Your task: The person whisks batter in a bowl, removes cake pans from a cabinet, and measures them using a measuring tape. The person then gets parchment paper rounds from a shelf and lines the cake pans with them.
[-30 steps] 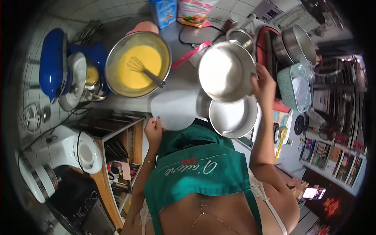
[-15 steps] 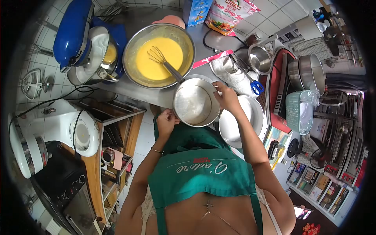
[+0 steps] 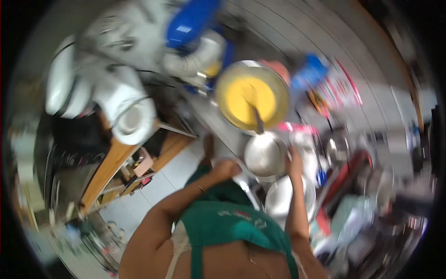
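Observation:
A round metal pan (image 3: 265, 154) is between my two hands, just below a bowl of yellow batter (image 3: 252, 95) with a whisk (image 3: 256, 115) resting in it. My right hand (image 3: 293, 161) grips the pan's right rim. My left hand (image 3: 227, 170) is left of the pan, its fingers smeared by motion, and I cannot make out whether it touches the pan. Below the held pan sits a second round pan (image 3: 284, 199) with a pale inside.
A blue stand mixer (image 3: 192, 28) stands beyond the bowl, with a white mixer (image 3: 126, 107) at the left. A blue box (image 3: 310, 70) and a printed bag (image 3: 341, 86) lie at the back. Right are a small metal bowl (image 3: 338, 149) and a green container (image 3: 354, 215).
The whole view has swung round and blurred. The white sheet that my left hand held a second ago no longer shows there. The pan came over to the left, beside the batter bowl.

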Tool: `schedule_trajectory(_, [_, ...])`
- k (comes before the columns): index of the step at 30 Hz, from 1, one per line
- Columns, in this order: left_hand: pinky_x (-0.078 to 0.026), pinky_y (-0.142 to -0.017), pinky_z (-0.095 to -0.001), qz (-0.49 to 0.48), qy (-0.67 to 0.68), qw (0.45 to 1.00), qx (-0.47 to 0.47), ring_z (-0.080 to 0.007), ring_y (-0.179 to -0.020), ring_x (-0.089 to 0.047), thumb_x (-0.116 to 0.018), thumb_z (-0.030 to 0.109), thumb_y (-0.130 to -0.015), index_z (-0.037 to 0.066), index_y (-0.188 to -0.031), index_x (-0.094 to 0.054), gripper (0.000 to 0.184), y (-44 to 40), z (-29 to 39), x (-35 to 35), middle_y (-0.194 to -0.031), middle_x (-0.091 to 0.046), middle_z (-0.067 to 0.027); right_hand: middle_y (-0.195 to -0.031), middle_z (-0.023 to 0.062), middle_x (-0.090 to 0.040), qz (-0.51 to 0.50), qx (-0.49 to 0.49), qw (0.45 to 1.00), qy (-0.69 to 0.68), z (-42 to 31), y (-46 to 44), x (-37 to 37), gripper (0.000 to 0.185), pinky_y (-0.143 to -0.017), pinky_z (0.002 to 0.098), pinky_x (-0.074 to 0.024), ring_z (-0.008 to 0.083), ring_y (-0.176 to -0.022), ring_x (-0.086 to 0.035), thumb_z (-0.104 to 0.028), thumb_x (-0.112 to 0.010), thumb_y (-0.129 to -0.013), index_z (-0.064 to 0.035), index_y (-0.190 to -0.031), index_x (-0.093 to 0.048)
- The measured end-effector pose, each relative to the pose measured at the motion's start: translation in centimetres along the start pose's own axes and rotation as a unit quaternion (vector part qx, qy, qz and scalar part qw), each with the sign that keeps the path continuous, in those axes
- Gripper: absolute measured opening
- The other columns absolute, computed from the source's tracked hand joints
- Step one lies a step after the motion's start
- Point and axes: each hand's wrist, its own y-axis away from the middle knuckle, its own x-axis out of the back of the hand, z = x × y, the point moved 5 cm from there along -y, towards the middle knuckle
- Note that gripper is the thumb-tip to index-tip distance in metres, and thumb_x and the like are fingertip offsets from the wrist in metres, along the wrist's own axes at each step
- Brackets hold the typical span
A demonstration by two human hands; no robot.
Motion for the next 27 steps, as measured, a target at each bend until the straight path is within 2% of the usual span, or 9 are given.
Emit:
schedule_trajectory(3, [-0.049, -0.077, -0.0426, -0.024, -0.007, 0.998, 0.05, -0.0327, -0.092, -0.061, -0.057, 0.027, -0.086, 0.013, -0.118, -0.055, 0.035, 0.0, -4.2, -3.8, -0.102, -0.062, -0.0176, -0.124, 0.0176, -0.057, -0.066, -0.01, 0.998, -0.009, -0.9, -1.1, 1.3, 0.049, -0.098, 0.0376, -0.0414, 0.0304, -0.114, -0.056, -0.012, -0.066, -0.083, -0.0014, -0.129, -0.049])
schedule_trajectory(5, [-0.048, -0.078, -0.0473, 0.003, -0.035, 0.998, 0.049, -0.0354, -0.091, -0.061, -0.057, 0.023, -0.084, 0.011, -0.109, -0.058, 0.028, 1.1, -1.6, -1.4, -0.101, -0.062, -0.0184, -0.123, 0.0191, -0.057, -0.118, -0.117, 0.984, -0.062, -3.8, -1.6, 3.8, 0.047, -0.091, 0.0376, -0.0454, 0.0273, -0.108, -0.059, -0.016, -0.065, -0.085, 0.0006, -0.127, -0.05])
schedule_trajectory(8, [-0.048, -0.078, -0.0477, -0.073, -0.077, 0.99, 0.089, -0.0345, -0.095, -0.06, -0.057, 0.029, -0.086, 0.013, -0.114, -0.055, 0.033, 3.8, -2.0, 1.4, -0.103, -0.062, -0.0157, -0.099, 0.0227, -0.065, -0.042, -0.012, 0.997, 0.068, 1.0, -3.3, 5.3, 0.04, -0.085, 0.0369, -0.0471, 0.033, -0.098, -0.062, -0.024, -0.067, -0.084, 0.0028, -0.112, -0.056])
schedule_trajectory(9, [-0.048, -0.078, -0.048, -0.051, -0.087, 0.991, 0.088, -0.0344, -0.096, -0.06, -0.056, 0.03, -0.087, 0.012, -0.115, -0.054, 0.034, 5.0, -3.4, 1.6, -0.103, -0.063, -0.0151, -0.114, 0.0213, -0.061, 0.004, 0.03, 0.995, 0.093, 1.5, -3.9, 6.1, 0.033, -0.081, 0.035, -0.0482, 0.031, -0.096, -0.062, -0.015, -0.065, -0.082, 0.0027, -0.108, -0.058])
schedule_trajectory(11, [-0.048, -0.078, -0.0483, -0.011, -0.121, 0.986, 0.115, -0.0344, -0.096, -0.06, -0.056, 0.033, -0.088, 0.011, -0.117, -0.054, 0.037, 8.2, -5.7, 3.9, -0.102, -0.063, -0.0153, -0.112, 0.0189, -0.061, 0.031, 0.091, 0.952, 0.29, -11.1, -1.9, 11.4, 0.038, -0.084, 0.0379, -0.0475, 0.0286, -0.101, -0.06, -0.029, -0.059, -0.09, -0.0031, -0.118, -0.058])
schedule_trajectory(19, [-0.046, -0.088, -0.0465, 0.132, -0.106, 0.948, 0.268, -0.038, -0.103, -0.057, -0.049, 0.041, -0.091, 0.009, -0.129, -0.048, 0.049, 28.9, -9.1, 14.1, -0.116, -0.058, -0.0191, -0.116, 0.0234, -0.058, 0.128, 0.46, 0.878, 0.036, -40.8, 3.7, 7.1, 0.04, -0.087, 0.0392, -0.0465, 0.0317, -0.105, -0.058, -0.03, -0.059, -0.089, 0.0004, -0.116, -0.058])
schedule_trajectory(23, [-0.043, -0.094, -0.0452, 0.198, -0.063, 0.942, 0.262, -0.0415, -0.109, -0.053, -0.046, 0.047, -0.092, 0.004, -0.132, -0.044, 0.059, 43.8, -14.2, 14.6, -0.124, -0.054, -0.0219, -0.134, 0.022, -0.045, 0.045, 0.449, 0.892, -0.018, -54.9, 11.2, 1.5, 0.043, -0.1, 0.0493, -0.0365, 0.0385, -0.119, -0.047, -0.031, -0.062, -0.088, -0.0082, -0.124, -0.056])
schedule_trajectory(24, [-0.042, -0.096, -0.0447, 0.157, -0.036, 0.942, 0.294, -0.0422, -0.111, -0.052, -0.046, 0.049, -0.092, 0.002, -0.133, -0.042, 0.063, 47.2, -15.4, 14.3, -0.125, -0.053, -0.023, -0.133, 0.0199, -0.048, 0.117, 0.546, 0.823, -0.101, -58.8, 12.8, 0.6, 0.029, -0.076, 0.032, -0.0495, 0.0298, -0.098, -0.061, -0.006, -0.064, -0.079, 0.0028, -0.106, -0.059])
schedule_trajectory(27, [-0.04, -0.099, -0.0424, 0.107, -0.036, 0.922, 0.369, -0.0387, -0.116, -0.051, -0.052, 0.052, -0.087, 0.009, -0.139, -0.036, 0.069, 56.2, -15.9, 15.8, -0.128, -0.051, -0.0243, -0.144, 0.0221, -0.033, -0.057, 0.472, 0.858, -0.191, -66.4, 16.5, -2.0, 0.029, -0.089, 0.0316, -0.0433, 0.0319, -0.106, -0.057, -0.004, -0.06, -0.079, -0.0007, -0.107, -0.059])
